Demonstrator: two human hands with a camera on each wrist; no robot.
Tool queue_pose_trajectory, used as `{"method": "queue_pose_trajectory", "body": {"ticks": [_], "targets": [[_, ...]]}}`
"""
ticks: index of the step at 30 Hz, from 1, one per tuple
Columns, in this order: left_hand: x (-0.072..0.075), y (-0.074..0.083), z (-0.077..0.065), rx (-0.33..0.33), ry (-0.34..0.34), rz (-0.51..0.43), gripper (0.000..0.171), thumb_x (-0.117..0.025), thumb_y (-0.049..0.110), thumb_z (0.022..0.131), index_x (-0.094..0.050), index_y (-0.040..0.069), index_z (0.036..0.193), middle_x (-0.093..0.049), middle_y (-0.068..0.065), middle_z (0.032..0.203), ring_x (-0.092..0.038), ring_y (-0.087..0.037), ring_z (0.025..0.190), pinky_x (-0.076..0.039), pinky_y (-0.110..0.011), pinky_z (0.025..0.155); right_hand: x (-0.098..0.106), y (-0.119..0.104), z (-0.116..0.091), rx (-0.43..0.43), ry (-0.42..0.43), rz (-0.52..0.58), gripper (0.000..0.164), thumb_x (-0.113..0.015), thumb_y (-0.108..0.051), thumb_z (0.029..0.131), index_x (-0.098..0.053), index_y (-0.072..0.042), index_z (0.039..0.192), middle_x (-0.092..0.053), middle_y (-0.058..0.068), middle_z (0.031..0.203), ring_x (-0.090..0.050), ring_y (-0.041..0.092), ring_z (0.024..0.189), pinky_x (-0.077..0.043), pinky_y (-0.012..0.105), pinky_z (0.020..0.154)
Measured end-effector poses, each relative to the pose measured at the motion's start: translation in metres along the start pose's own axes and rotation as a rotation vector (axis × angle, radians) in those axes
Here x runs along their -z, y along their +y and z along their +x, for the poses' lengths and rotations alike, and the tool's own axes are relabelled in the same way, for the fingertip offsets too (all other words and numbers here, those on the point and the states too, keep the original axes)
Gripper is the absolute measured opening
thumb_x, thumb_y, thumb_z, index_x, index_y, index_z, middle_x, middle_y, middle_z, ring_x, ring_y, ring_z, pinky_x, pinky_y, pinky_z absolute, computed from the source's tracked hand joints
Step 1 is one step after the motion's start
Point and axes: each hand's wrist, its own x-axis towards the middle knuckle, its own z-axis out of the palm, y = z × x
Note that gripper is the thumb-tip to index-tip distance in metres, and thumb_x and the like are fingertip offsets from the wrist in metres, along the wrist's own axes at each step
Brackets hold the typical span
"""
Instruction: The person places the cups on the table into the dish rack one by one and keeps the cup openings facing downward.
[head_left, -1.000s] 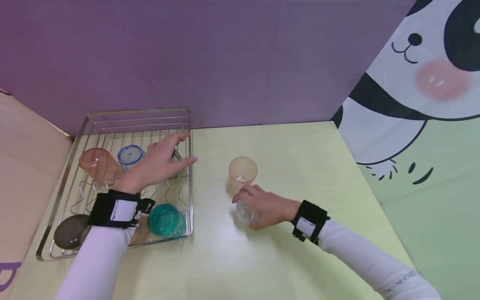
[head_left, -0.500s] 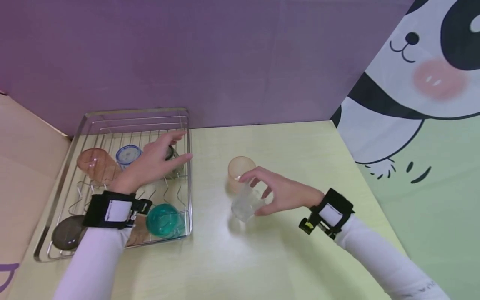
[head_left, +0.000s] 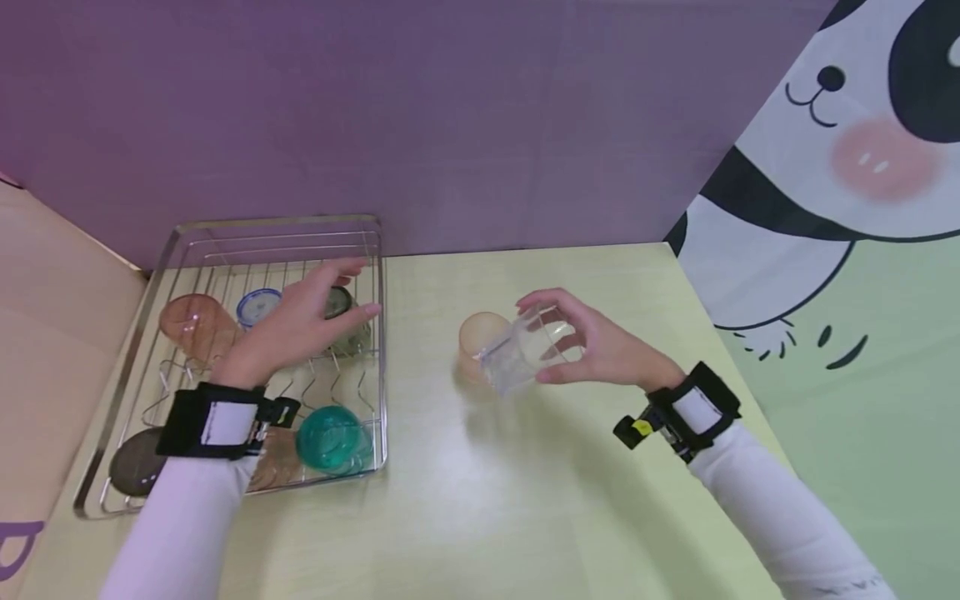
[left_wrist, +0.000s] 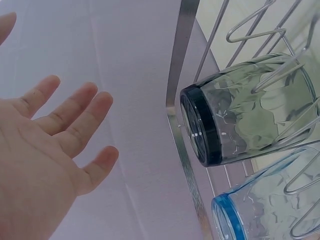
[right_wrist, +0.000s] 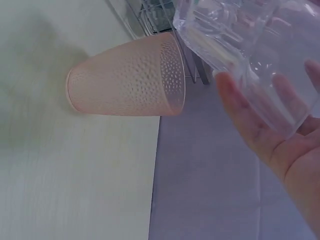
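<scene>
My right hand (head_left: 600, 346) grips a clear glass (head_left: 517, 358) by its sides, held tilted above the table. Thumb and fingers wrap its wall, as the right wrist view shows too. Close beside it, overlapped by the glass in the head view, a peach cup (right_wrist: 125, 77) with a dimpled wall stands upright on the table. My left hand (head_left: 296, 325) hovers over the wire rack (head_left: 382, 367), fingers spread and holding nothing. Nearest to it are a glass with a dark base (left_wrist: 250, 110) and a glass with a blue base (left_wrist: 275, 200), both upside down in the rack.
Also in the rack are a reddish glass (head_left: 197, 325), a dark grey one (head_left: 137, 460), a teal one (head_left: 333, 440) and a pinkish-brown one (head_left: 276, 462). A purple partition (head_left: 480, 125) rises behind the table, with a panda-print panel (head_left: 847, 275) at the right.
My right hand has lifted the clear glass off the table, moved it away from me and slightly right, and tilted it. My left hand has barely shifted over the rack.
</scene>
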Motion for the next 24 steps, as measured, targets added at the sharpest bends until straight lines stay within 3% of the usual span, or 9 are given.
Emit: {"method": "queue_pose_trajectory", "body": {"ticks": [4, 8, 14, 24], "targets": [[0.000, 0.000, 0.000, 0.000, 0.005, -0.009, 0.075, -0.055, 0.049, 0.098, -0.026, 0.012, 0.155, -0.035, -0.018, 0.156, -0.036, -0.037, 0.141, -0.033, -0.061, 0.114, 0.006, 0.001, -0.001, 0.005, 0.048, 0.054, 0.078, -0.080, -0.002, 0.077, -0.038, -0.009, 0.143, -0.043, 0.006, 0.142, -0.045, 0.039, 0.126, -0.056, 0.048, 0.090], [0.001, -0.001, -0.001, -0.001, 0.006, -0.004, 0.074, -0.055, 0.049, 0.098, -0.025, 0.012, 0.155, -0.035, -0.018, 0.156, -0.035, -0.038, 0.142, -0.032, -0.061, 0.114, 0.011, 0.003, -0.003, 0.009, 0.081, 0.073, 0.079, -0.078, 0.002, 0.077, -0.037, -0.009, 0.143, -0.042, 0.004, 0.144, -0.046, 0.038, 0.125, -0.058, 0.044, 0.090], [0.002, -0.003, -0.001, 0.003, 0.014, -0.007, 0.073, -0.055, 0.047, 0.098, -0.026, 0.012, 0.155, -0.036, -0.017, 0.156, -0.035, -0.037, 0.142, -0.032, -0.060, 0.114, 0.016, 0.005, -0.004, 0.019, 0.118, 0.093, 0.078, -0.076, 0.003, 0.078, -0.035, -0.005, 0.144, -0.040, 0.013, 0.145, -0.045, 0.042, 0.125, -0.059, 0.036, 0.088], [0.000, -0.001, 0.000, -0.018, 0.022, 0.010, 0.074, -0.056, 0.046, 0.098, -0.027, 0.010, 0.154, -0.036, -0.018, 0.156, -0.036, -0.037, 0.142, -0.033, -0.059, 0.114, 0.021, 0.008, -0.004, -0.040, 0.156, 0.184, 0.070, -0.071, 0.001, 0.085, -0.035, -0.020, 0.142, -0.037, 0.010, 0.146, -0.040, 0.041, 0.130, -0.060, 0.034, 0.087]]}}
